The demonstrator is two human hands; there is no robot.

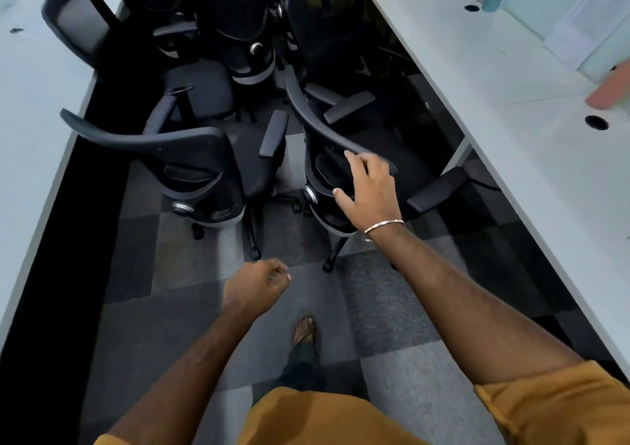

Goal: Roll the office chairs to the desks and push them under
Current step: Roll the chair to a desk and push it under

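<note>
Your right hand (366, 189) sits at centre frame, fingers spread and draped over the top rail of the nearest chair (327, 144); whether they grip it you cannot tell. That chair stands right of centre, its back toward you, the curved rail running from upper left down to your hand, one armrest reaching out under the right desk (494, 110). Your left hand (257, 286) hangs lower centre, fingers curled into a loose fist, touching nothing. A second chair (191, 165) stands just left of the first, back also to you. More chairs (235, 25) crowd the upper middle. The left desk (30, 110) edges the aisle; open carpet (177, 294) lies at your feet. No readable writing anywhere.
</note>
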